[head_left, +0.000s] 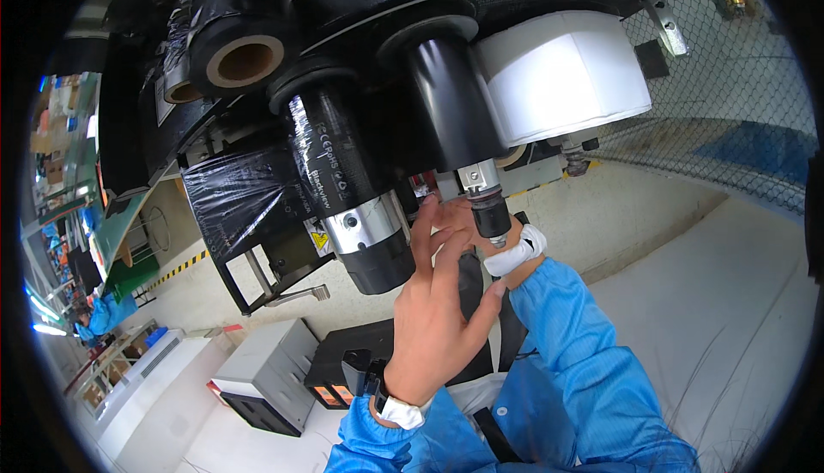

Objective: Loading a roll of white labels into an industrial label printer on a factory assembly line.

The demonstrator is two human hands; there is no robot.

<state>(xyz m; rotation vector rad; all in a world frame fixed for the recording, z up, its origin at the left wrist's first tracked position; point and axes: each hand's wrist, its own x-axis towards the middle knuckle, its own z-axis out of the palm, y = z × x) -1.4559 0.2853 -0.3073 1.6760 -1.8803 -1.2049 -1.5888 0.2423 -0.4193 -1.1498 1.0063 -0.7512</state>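
My left hand (438,318) is raised beside the end of a black film-wrapped spindle (343,181) with a silver collar. Its fingers are stretched upward, the thumb stands apart, and nothing shows in its grasp. Just beyond it, my right hand (459,214) reaches in behind the narrow tip (491,215) of a second spindle, which carries a smooth black roll (451,104). That tip and my left fingers cover much of the right hand, so its finger pose is unclear. White bands circle both wrists; a dark device (369,374) sits by the left one.
A large white roll (562,74) hangs at the right, and cardboard-cored rolls (245,61) at the upper left. Below the machine, a metal lever (296,295) juts out. Grey-white and black boxes (270,370) stand on the floor. Wire mesh (730,78) lines the far right.
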